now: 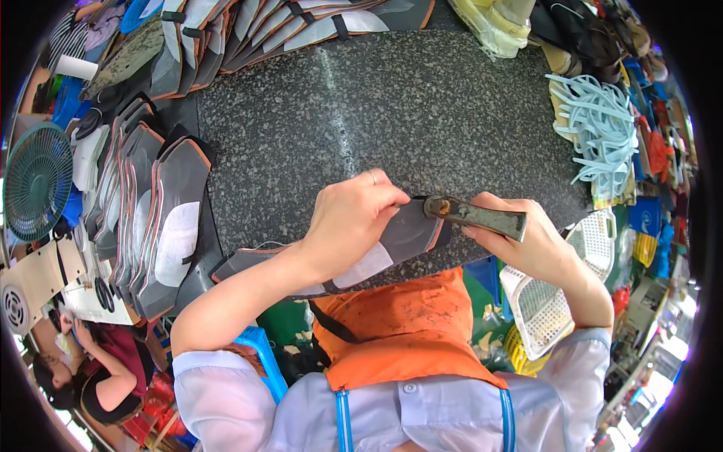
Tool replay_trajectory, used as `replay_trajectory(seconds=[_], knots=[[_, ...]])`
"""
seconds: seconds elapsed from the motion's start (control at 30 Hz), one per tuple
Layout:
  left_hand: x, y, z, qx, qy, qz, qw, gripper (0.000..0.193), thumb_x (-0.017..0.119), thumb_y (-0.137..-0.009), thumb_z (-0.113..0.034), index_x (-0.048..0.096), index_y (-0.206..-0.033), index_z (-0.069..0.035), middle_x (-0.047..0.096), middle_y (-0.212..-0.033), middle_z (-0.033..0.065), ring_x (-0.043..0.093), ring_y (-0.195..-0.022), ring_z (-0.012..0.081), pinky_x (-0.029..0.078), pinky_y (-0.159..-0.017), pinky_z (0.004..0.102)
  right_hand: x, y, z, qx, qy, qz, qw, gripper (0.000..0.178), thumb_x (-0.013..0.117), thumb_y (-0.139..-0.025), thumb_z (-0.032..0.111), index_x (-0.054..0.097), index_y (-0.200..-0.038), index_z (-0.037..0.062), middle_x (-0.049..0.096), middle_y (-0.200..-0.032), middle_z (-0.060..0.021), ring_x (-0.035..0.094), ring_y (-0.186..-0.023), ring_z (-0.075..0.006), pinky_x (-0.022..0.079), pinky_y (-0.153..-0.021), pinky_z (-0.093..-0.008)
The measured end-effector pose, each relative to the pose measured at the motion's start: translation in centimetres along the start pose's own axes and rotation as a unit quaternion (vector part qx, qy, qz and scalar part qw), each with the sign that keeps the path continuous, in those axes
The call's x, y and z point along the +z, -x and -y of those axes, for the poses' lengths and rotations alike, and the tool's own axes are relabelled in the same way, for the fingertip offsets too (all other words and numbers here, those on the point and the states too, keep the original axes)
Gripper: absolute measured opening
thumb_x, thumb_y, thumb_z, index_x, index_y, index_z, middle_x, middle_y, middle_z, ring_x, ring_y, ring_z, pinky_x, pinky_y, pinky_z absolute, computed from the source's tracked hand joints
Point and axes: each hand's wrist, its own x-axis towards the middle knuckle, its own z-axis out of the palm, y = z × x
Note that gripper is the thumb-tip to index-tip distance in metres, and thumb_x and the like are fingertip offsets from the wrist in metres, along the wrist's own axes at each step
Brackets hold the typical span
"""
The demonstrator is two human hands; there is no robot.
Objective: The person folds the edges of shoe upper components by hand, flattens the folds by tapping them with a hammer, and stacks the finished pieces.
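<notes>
A dark grey shoe upper [410,232] with an orange edge and a white backing patch lies flat at the near edge of the stone slab. Above it, my left hand [350,218] is closed in a pinch at its far edge, by a small black strip; the fingertips partly hide what they grip. My right hand [531,237] is closed around a worn metal hammer [482,217]. The hammer's rounded, rusty end rests at or just over the upper's right end, near my left fingertips. My left forearm covers part of the upper.
Stacked shoe uppers [169,233] stand left of the speckled slab [301,135], with more uppers [263,34] along its far edge. Pale blue strips [599,128] lie at right. A white basket [538,309] sits below. A green fan [38,181] and another person [105,369] are at left.
</notes>
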Motion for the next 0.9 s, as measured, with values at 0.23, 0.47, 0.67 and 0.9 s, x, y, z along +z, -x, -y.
replay_trajectory(seconds=[0.23, 0.47, 0.67, 0.9], knots=[[1.8, 1.9, -0.3, 0.269, -0.35, -0.073, 0.894, 0.015, 0.07, -0.082, -0.006, 0.072, -0.096, -0.002, 0.067, -0.094, 0.0065, 0.062, -0.067, 0.0207, 0.05, -0.058, 0.0339, 0.6, -1.0, 0.4, -0.108, 0.082, -0.036, 0.99, 0.025, 0.07, -0.091, 0.022, 0.054, -0.097, 0.004, 0.062, -0.067, -0.0151, 0.066, -0.067, -0.0392, 0.051, -0.059, -0.0482], [0.2, 3.0, -0.2, 0.227, -0.236, -0.061, 0.943, 0.014, 0.073, -0.079, -0.003, 0.071, -0.092, 0.001, 0.062, -0.087, 0.008, 0.061, -0.071, 0.0219, 0.048, -0.058, 0.0351, 1.0, -1.9, 0.1, -0.098, 0.103, -0.026, 0.989, 0.023, 0.067, -0.091, 0.019, 0.05, -0.096, 0.0046, 0.061, -0.066, -0.0143, 0.065, -0.065, -0.0379, 0.05, -0.056, -0.0487], [0.5, 4.0, 0.8, 0.1, -0.098, -0.111, 0.984, 0.014, 0.073, -0.078, -0.004, 0.071, -0.092, -0.002, 0.063, -0.086, 0.0067, 0.063, -0.073, 0.0248, 0.051, -0.061, 0.0374, 2.0, -2.6, 1.7, -0.098, 0.142, -0.008, 0.985, 0.023, 0.067, -0.09, 0.019, 0.05, -0.097, 0.0046, 0.061, -0.066, -0.0137, 0.065, -0.064, -0.0375, 0.051, -0.057, -0.0486], [0.0, 5.9, -1.0, 0.177, -0.276, -0.065, 0.943, 0.009, 0.072, -0.075, -0.006, 0.07, -0.083, -0.004, 0.063, -0.085, 0.0064, 0.062, -0.072, 0.0242, 0.047, -0.059, 0.0395, 2.9, -2.0, 2.7, -0.136, 0.086, -0.023, 0.987, 0.026, 0.069, -0.088, 0.02, 0.05, -0.097, 0.0048, 0.061, -0.068, -0.0135, 0.065, -0.064, -0.0377, 0.051, -0.056, -0.0481]])
